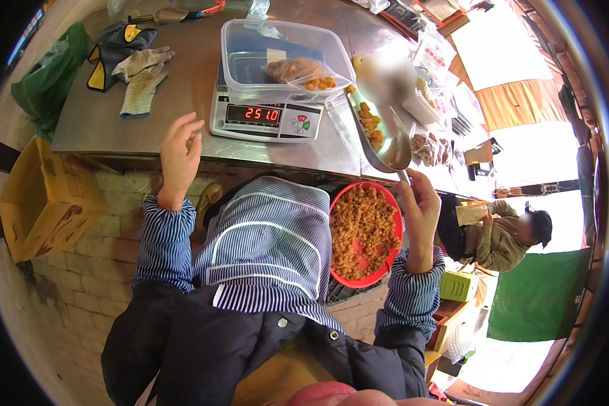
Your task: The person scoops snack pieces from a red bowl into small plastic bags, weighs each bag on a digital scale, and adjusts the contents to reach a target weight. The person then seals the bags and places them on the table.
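My right hand (422,208) grips the handle of a metal scoop (397,144), which holds a few orange-brown food pieces (369,122). Below the scoop, beside my lap, a red basin (397,210) holds many small brown pieces (358,228). My left hand (181,152) is raised at the table edge with fingers apart and nothing in it. To its right a digital scale (297,133) shows 251.0. On the scale sits a clear plastic container (233,94), with a plastic bag of orange-brown pieces (299,73) inside.
On the steel table (195,76) lie work gloves (144,83) and grey-yellow cloth items (109,51). More bagged food (429,148) is at the right. A cardboard box (51,198) stands on the floor at left. Another person (502,238) holds a package at far right.
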The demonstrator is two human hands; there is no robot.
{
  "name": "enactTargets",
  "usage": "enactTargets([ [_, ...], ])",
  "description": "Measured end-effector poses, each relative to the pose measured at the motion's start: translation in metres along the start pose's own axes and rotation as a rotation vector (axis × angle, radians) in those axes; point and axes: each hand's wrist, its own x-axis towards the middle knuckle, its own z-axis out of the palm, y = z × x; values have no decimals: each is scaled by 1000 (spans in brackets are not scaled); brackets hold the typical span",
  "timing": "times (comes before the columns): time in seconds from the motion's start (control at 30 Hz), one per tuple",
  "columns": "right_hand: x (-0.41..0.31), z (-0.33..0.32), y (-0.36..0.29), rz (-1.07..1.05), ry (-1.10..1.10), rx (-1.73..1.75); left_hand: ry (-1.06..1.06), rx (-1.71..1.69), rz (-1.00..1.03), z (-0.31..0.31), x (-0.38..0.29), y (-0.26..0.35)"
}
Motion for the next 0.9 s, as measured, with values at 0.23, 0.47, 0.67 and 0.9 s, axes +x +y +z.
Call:
enactTargets([
  [0.23, -35, 5, 21, 30, 155, 144, 28, 13, 52, -3, 1, 3],
  [0.47, -89, 1, 73, 88, 311, 79, -32, 20, -4, -4, -2, 5],
  [0.67, -146, 24, 178, 181, 446, -40, 10, 69, 73, -2, -4, 15],
  [0.9, -233, 68, 359, 406, 449, -397, 77, -46, 270, 18, 36, 105],
])
